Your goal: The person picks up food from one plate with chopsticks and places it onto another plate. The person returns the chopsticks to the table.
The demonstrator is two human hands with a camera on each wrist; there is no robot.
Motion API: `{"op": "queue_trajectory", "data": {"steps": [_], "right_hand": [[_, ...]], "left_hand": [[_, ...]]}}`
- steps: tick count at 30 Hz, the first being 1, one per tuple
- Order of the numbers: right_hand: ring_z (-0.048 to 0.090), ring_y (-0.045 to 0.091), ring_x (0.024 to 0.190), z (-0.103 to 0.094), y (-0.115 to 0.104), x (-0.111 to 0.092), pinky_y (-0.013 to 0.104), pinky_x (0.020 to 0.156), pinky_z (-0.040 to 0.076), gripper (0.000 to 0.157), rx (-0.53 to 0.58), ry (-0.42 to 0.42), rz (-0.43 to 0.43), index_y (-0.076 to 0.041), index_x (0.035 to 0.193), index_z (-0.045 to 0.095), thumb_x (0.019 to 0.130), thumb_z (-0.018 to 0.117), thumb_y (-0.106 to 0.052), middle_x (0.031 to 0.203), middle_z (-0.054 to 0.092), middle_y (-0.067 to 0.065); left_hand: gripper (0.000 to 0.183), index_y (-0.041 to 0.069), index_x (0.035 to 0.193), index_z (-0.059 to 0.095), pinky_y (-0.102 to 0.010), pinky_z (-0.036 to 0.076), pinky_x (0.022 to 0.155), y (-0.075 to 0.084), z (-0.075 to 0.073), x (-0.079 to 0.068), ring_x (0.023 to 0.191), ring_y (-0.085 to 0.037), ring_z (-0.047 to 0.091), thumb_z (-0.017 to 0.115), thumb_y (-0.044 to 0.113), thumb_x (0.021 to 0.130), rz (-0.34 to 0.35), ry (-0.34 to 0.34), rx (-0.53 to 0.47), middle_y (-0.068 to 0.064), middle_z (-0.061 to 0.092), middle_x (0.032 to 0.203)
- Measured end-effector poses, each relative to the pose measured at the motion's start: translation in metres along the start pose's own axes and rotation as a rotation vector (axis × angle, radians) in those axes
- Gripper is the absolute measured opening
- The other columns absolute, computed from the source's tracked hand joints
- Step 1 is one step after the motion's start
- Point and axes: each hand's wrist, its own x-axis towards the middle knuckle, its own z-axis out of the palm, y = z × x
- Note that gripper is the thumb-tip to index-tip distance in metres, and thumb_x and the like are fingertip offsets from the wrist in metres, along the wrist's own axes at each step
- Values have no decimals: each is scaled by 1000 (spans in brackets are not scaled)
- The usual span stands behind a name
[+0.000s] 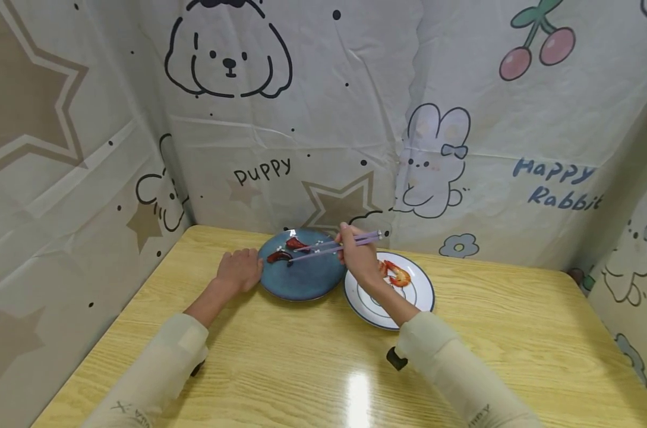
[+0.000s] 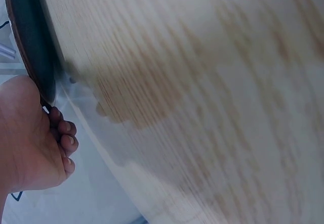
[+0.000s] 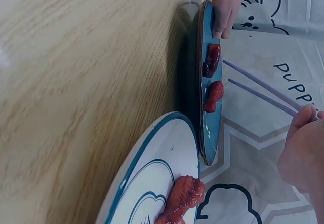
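My left hand grips the left rim of a blue plate. In the left wrist view its fingers curl beneath the edge. My right hand holds a pair of lilac chopsticks over that plate, their tips parted. Two glazed pieces lie there: a dark red-brown one and a red one shaped like a small drumstick. In the right wrist view both tips stand off the red piece and the dark piece, with nothing between them.
A white plate with a blue rim stands to the right, partly under my right forearm. It bears an orange shrimp and a reddish glazed piece. Printed cloth hangs behind the wooden table and at both sides.
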Motion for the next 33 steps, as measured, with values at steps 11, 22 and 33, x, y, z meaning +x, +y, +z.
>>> {"op": "queue_trajectory", "data": {"steps": [11,22,33], "right_hand": [[53,12,50,9,5,4,23,49,45,43,3,-7,15,6,83,62,106,50,-28,59,56,7],[54,16,50,20,9,5,26,51,47,38,41,-30,15,3,80,63,106,51,-22,57,54,6],[57,14,51,27,14,3,25,52,50,43,3,-16,3,8,84,64,106,51,-27,58,56,4]], "left_hand": [[38,-5,111,53,-55,38,89,0,0,0,107,-41,55,33,26,108,2,4,-8,-22,59,110],[37,-5,111,53,-55,38,88,-2,1,1,107,-42,55,33,26,108,8,10,6,-22,59,110],[36,-5,109,53,-54,39,88,0,1,0,104,-41,55,33,26,108,5,9,-6,-21,58,105]]}}
